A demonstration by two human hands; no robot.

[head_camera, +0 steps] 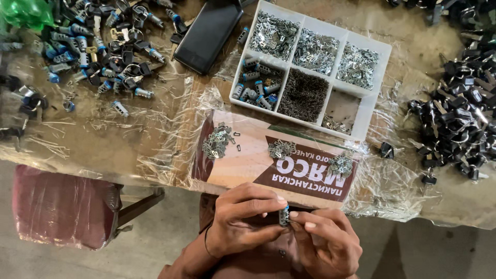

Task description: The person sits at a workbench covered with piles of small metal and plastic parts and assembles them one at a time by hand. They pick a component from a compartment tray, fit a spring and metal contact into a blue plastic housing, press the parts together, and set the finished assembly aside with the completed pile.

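My left hand (243,219) and my right hand (325,240) meet below the table's near edge, both pinching one small metal lock cylinder (284,215) with a blue end. The left thumb and forefinger grip it from the left; the right fingertips touch it from the right. On the table just above lies a printed cardboard sheet (253,160) with three small heaps of tiny metal plates (217,142).
A white compartment tray (380,77) holds metal plates, springs and lock cylinders. Loose cylinders and keys (103,46) lie at the far left, a black flat case (206,33) beside them, a heap of black keys (460,119) at the right. A maroon stool (57,206) stands lower left.
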